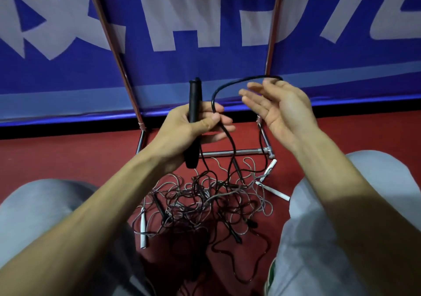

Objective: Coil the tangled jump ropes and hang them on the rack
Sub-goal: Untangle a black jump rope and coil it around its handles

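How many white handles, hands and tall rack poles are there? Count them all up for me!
White handles: 3
Hands: 2, the left one gripping a black handle, the right one open
Tall rack poles: 2
Total: 7

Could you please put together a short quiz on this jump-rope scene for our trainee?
1. True or false: the left hand grips a black handle.
2. The right hand, with the black rope draped over its fingers, is: A) a fist, B) open, C) out of view.
3. Fill in: the tangled pile of ropes lies on the ___ floor.
Key: 1 true; 2 B; 3 red.
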`<state>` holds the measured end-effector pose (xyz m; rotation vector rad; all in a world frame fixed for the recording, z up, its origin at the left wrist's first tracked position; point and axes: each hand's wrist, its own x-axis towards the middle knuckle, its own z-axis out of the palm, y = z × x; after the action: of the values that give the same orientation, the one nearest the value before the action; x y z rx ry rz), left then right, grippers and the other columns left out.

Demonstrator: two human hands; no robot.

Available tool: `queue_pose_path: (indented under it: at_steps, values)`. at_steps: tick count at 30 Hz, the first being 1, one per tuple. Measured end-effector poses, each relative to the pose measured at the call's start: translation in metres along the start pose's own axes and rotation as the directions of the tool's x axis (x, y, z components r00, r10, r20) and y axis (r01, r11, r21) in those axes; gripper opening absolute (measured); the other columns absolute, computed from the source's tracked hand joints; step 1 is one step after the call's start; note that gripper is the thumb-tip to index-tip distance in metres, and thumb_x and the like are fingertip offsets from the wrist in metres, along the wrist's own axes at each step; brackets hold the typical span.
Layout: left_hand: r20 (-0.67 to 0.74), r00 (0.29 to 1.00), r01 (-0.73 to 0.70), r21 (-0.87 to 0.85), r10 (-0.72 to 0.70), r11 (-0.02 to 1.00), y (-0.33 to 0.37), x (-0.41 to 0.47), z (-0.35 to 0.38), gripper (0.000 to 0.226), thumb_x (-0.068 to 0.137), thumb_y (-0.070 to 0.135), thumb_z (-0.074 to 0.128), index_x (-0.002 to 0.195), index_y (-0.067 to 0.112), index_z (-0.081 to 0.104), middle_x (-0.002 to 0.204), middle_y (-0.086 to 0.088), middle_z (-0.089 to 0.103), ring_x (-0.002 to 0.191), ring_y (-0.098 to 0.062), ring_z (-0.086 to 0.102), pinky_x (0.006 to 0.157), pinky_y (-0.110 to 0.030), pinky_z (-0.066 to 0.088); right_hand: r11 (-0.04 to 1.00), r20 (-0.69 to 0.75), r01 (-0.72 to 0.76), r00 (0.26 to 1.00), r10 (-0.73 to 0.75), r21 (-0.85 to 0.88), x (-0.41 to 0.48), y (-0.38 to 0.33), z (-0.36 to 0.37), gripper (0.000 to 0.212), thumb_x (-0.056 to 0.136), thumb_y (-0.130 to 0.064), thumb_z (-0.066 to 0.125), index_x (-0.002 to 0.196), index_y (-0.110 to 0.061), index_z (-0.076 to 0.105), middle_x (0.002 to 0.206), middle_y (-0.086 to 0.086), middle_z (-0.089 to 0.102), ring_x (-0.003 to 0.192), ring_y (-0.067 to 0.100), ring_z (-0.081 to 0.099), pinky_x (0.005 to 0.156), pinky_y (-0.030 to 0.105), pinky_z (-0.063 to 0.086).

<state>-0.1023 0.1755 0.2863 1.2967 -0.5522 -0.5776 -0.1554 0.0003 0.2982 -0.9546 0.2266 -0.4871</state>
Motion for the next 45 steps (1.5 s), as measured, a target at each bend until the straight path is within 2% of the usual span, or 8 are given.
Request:
queue_pose_path:
  at_steps: [8, 11, 15, 21, 26, 31, 39, 45]
  values:
    - [-0.118, 0.992, -0.073, -0.283, 0.041, 0.956, 0.011, 0.002, -0.006, 0.009, 0.096, 0.001, 0.049, 0.098, 0.009, 0.053, 0.083, -0.004, 0.072, 0.089, -0.022, 0.072, 0.075, -0.027, 0.058, 0.666, 0.268, 0.008, 0.919, 0.289, -0.745, -0.008, 0.033, 0.007, 0.043, 0.081, 0.022, 0.037, 0.104, -0.006, 0.06, 0.1, 0.01, 0.068, 0.092, 0.018, 0.065, 0.089, 0.028, 0.051]
    - [-0.151, 0.986, -0.127, -0.453, 0.065, 0.883, 0.02, 0.003, -0.012, 0.011, 0.097, 0.002, 0.045, 0.094, 0.01, 0.052, 0.081, -0.003, 0.072, 0.087, -0.019, 0.072, 0.073, -0.025, 0.058, 0.381, 0.359, 0.186, 0.816, 0.454, -0.906, -0.012, 0.043, 0.006, 0.029, 0.088, 0.011, 0.049, 0.098, -0.012, 0.064, 0.1, 0.002, 0.066, 0.095, 0.01, 0.059, 0.085, 0.013, 0.045]
    - [-0.098, 0.984, -0.177, -0.62, 0.149, 0.765, 0.039, 0.0, -0.026, 0.013, 0.098, 0.007, 0.042, 0.092, 0.01, 0.053, 0.082, -0.004, 0.072, 0.088, -0.018, 0.072, 0.072, -0.025, 0.058, 0.149, 0.38, 0.359, 0.753, 0.537, -0.921, -0.011, 0.054, -0.004, 0.018, 0.095, -0.013, 0.054, 0.088, -0.023, 0.066, 0.09, -0.011, 0.068, 0.087, 0.005, 0.062, 0.085, 0.026, 0.049]
    - [-0.168, 0.972, -0.229, -0.55, 0.162, 0.804, 0.035, 0.005, -0.039, 0.009, 0.098, 0.005, 0.045, 0.103, 0.007, 0.053, 0.102, -0.01, 0.072, 0.103, -0.022, 0.069, 0.083, -0.029, 0.056, 0.377, 0.314, 0.161, 0.866, 0.39, -0.912, -0.008, 0.056, -0.009, 0.027, 0.097, -0.001, 0.046, 0.082, -0.017, 0.061, 0.082, 0.007, 0.071, 0.079, 0.018, 0.068, 0.079, 0.04, 0.059]
    - [-0.21, 0.977, -0.055, -0.043, 0.045, 0.998, 0.02, 0.01, -0.036, 0.025, 0.092, -0.005, 0.053, 0.114, 0.007, 0.056, 0.123, -0.01, 0.065, 0.111, -0.02, 0.065, 0.094, -0.036, 0.053, 0.681, 0.303, 0.059, 0.921, 0.245, -0.73, -0.007, 0.047, -0.001, 0.023, 0.099, 0.005, 0.035, 0.096, -0.007, 0.054, 0.081, 0.013, 0.063, 0.073, 0.023, 0.069, 0.07, 0.032, 0.06]
    - [-0.113, 0.991, 0.119, 0.457, -0.075, 0.881, -0.004, 0.01, -0.025, 0.029, 0.09, -0.003, 0.058, 0.115, 0.011, 0.061, 0.106, -0.007, 0.064, 0.096, -0.021, 0.059, 0.089, -0.032, 0.047, 0.92, 0.273, 0.023, 0.958, 0.092, -0.392, -0.005, 0.03, 0.004, 0.019, 0.1, 0.001, 0.035, 0.095, -0.007, 0.052, 0.072, 0.006, 0.064, 0.072, 0.024, 0.072, 0.065, 0.032, 0.059]
    - [0.071, 0.991, 0.074, 0.44, -0.117, 0.895, -0.014, 0.004, -0.006, 0.012, 0.094, 0.006, 0.059, 0.102, 0.013, 0.064, 0.107, -0.014, 0.07, 0.093, -0.02, 0.067, 0.091, -0.034, 0.053, 0.984, 0.139, -0.028, 0.99, 0.004, 0.173, 0.0, 0.01, 0.005, 0.019, 0.1, 0.0, 0.035, 0.09, -0.006, 0.049, 0.07, 0.005, 0.068, 0.076, 0.022, 0.072, 0.063, 0.026, 0.057]
    - [-0.075, 0.997, 0.014, 0.231, 0.004, 0.973, -0.011, 0.006, -0.005, 0.01, 0.097, 0.002, 0.05, 0.096, 0.005, 0.06, 0.085, -0.011, 0.07, 0.069, -0.017, 0.067, 0.073, -0.028, 0.059, 0.994, 0.048, -0.058, 0.997, 0.063, -0.097, 0.0, 0.014, 0.003, 0.013, 0.098, -0.008, 0.047, 0.088, -0.004, 0.054, 0.081, 0.01, 0.067, 0.073, 0.023, 0.071, 0.065, 0.028, 0.058]
